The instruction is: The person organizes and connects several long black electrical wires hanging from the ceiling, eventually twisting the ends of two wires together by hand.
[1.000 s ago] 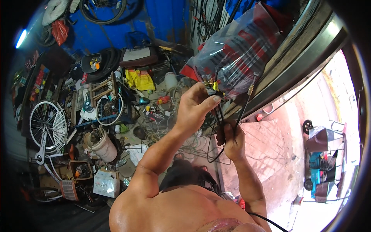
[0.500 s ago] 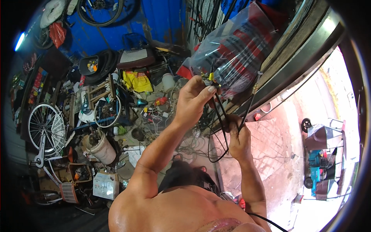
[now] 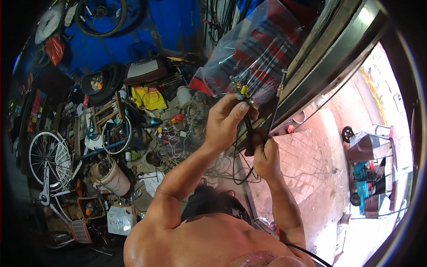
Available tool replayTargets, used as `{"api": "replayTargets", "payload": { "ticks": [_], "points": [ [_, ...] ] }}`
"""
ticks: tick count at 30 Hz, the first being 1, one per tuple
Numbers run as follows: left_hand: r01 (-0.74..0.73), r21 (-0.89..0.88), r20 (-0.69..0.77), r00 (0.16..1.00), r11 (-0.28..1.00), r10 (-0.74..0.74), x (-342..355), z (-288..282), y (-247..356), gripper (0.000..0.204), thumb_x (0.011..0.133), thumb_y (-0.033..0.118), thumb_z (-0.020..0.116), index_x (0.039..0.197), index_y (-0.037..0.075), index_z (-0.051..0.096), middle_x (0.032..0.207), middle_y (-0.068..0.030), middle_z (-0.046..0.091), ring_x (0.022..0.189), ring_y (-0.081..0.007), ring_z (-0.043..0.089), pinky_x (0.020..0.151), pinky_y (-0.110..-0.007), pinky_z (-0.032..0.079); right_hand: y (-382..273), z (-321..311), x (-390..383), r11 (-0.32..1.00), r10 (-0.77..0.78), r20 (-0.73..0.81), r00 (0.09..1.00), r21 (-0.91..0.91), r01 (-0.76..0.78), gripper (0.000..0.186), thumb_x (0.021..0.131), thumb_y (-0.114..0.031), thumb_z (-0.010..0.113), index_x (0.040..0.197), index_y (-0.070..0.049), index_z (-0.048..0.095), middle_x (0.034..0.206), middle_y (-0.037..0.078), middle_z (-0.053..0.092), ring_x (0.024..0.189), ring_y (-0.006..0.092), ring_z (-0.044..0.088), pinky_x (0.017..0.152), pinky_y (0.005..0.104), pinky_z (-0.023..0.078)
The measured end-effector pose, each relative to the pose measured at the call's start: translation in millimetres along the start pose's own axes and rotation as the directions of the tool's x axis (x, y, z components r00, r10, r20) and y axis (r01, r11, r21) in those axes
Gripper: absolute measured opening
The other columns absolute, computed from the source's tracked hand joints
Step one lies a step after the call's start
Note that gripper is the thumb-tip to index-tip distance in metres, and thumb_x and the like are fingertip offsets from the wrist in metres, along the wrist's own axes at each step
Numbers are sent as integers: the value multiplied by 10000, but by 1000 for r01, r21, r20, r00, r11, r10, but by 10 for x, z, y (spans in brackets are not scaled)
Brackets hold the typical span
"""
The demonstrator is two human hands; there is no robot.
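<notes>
In my left hand (image 3: 227, 119) is a small metal fitting with a yellow part (image 3: 243, 91), pinched between thumb and fingers and pointing up. Black cable (image 3: 249, 126) runs down from it to my right hand (image 3: 266, 156), whose fingers are wrapped round it. Part of the cable hangs in a loose loop below. A thin length with a brass-coloured fitting (image 3: 280, 90) near its upper end sticks up from my right hand. Fingers hide what exactly joins the fitting to the cable.
Ahead is a clear plastic-wrapped bundle (image 3: 255, 53), red and grey. Parts clutter the floor at left, around a white bucket (image 3: 114, 178), a bicycle wheel (image 3: 48, 155) and a yellow bag (image 3: 149, 98). A metal-edged frame (image 3: 331, 66) borders the bright outside, where a three-wheeled cart (image 3: 371, 171) stands.
My right hand has moved slightly up and left, nearer my left hand, and the cable loop has shifted left. The background has shifted a little left with the head's movement.
</notes>
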State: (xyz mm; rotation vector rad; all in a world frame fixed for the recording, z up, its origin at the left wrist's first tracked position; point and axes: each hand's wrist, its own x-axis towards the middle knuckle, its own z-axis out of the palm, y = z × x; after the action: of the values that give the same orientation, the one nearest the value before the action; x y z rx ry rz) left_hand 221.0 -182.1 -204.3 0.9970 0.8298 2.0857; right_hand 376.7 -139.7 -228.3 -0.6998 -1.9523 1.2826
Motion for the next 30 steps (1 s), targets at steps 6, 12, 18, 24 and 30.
{"api": "replayTargets", "payload": {
  "ticks": [6,12,18,24,30],
  "points": [
    [52,-59,31,998,997,-50,18,-61,-39,202,1015,185,568,1084,-5,569,891,-122,681,802,-180,663,722,-310,535,2,-41,-43,960,-202,-77,976,-212,182,233,999,-75,496,1196,15,581,1057,202,659,971,356,653,840,391,500],
    [83,58,-13,996,995,-83,98,-136,-40,228,1007,220,585,1068,1,570,891,-112,681,769,-174,664,670,-302,544,-83,-467,-323,986,-123,43,991,-103,127,323,1063,-197,426,1200,33,607,593,-50,354,507,54,349,484,251,310],
    [69,25,9,998,997,-70,170,-37,-48,222,1007,216,589,1048,-2,600,897,-91,678,799,-158,661,710,-289,532,-81,-552,-447,980,30,239,971,-197,18,403,1075,-305,416,1071,-13,695,567,2,444,493,83,371,476,282,326],
    [93,66,89,991,993,-99,140,-19,-83,163,997,159,585,967,6,630,814,-50,658,718,-112,619,665,-272,504,51,-506,-462,983,117,143,983,-154,-95,365,1052,-220,407,994,22,674,593,-49,407,528,46,324,479,265,265],
    [111,-25,107,988,993,-108,-239,145,-331,189,994,186,598,1041,3,615,829,0,591,750,-75,570,638,-244,485,148,-319,-417,925,-30,56,998,-376,49,475,1051,-322,389,910,57,640,592,93,523,505,233,489,486,379,349]
  ]
}}
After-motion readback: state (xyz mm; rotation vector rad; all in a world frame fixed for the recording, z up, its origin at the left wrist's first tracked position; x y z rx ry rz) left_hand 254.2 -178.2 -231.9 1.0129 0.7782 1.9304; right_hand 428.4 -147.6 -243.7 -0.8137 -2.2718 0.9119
